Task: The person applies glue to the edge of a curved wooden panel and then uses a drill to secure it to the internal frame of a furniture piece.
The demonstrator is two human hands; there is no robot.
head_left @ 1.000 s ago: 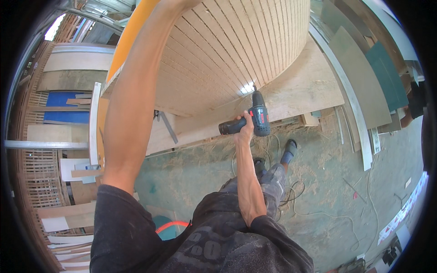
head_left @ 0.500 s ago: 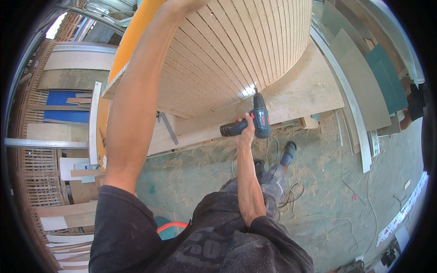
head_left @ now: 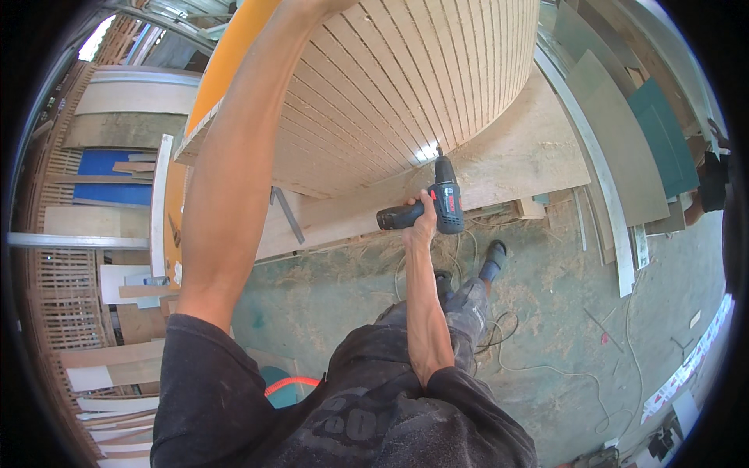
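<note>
My right hand is clenched on the cordless drill, its bit against the lower edge of the slatted curved panel; left hand out of frame, fastening apparently mid-way.

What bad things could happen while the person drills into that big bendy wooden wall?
1. The right hand alone holds the dark blue cordless drill against the curved slatted wooden panel; the bit might slip sideways and scratch a slat.
2. The left arm reaches high up the panel, so the body is stretched and balance may be shaky.
3. Thin loose cables lie on the dusty green floor near the feet; the person could trip.
</note>
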